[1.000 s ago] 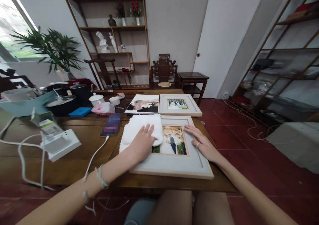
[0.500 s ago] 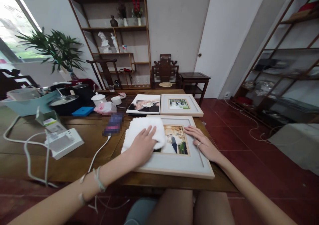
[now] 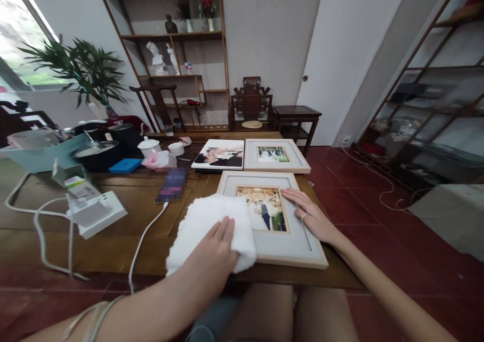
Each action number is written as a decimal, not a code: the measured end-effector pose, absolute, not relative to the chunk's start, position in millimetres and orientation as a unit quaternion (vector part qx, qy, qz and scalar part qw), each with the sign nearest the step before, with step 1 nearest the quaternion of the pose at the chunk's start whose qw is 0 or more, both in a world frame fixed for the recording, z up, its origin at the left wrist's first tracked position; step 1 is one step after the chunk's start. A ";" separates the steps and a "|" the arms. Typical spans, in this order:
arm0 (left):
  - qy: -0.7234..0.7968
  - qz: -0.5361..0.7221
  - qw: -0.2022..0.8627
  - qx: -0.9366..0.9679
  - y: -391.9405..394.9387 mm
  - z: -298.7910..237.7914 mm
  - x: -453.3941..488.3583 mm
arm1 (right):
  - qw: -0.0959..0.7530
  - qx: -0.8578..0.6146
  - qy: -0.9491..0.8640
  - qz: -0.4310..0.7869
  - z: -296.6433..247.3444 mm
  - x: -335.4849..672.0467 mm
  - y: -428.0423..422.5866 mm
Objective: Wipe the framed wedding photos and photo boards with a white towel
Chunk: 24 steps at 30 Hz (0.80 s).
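White cloth (image 3: 200, 221) lies under the left hand (image 3: 216, 255), apparently outstretched.

White cloth (image 3: 214, 211) (fluffy) over near left corner of flat, pale picture frame (image 3: 273, 218)

Daylight glares through the window (image 3: 26, 39) at left; indoors it is dim. Wide-angle distortion tilts the right-hand shelves (image 3: 438, 111), which look soft and blurred

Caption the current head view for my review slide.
Left hand on a white cloth over the near left corner of the nearer frame, right hand on its right side.
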<state>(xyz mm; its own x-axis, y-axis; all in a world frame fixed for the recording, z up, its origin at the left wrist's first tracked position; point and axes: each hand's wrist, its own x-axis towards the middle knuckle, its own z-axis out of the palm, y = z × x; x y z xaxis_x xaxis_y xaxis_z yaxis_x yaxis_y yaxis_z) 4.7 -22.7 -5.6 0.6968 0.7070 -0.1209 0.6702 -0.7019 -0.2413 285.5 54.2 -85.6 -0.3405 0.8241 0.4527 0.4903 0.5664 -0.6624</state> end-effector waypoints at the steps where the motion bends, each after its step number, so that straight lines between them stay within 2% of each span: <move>1: -0.371 0.106 0.081 -0.919 -30.7 -3.9 5.8 | 0.395 -0.416 -0.792 0.211 -85.7 285.6 54.3; 5: -0.385 0.118 0.070 -0.913 -24.3 0.9 7.7 | 0.393 -0.415 -0.793 0.211 -85.9 285.9 54.9; 16: -0.428 -0.007 0.148 -0.891 97.7 -16.8 -1.8 | 0.385 -0.420 -0.791 0.223 -84.0 285.2 53.0; 20: -0.402 0.008 0.150 -0.903 98.9 -15.1 2.0 | 0.388 -0.420 -0.790 0.221 -83.4 284.9 52.6; 24: -0.383 0.061 0.140 -0.911 59.3 -8.3 10.0 | 0.391 -0.419 -0.790 0.219 -83.0 284.6 52.8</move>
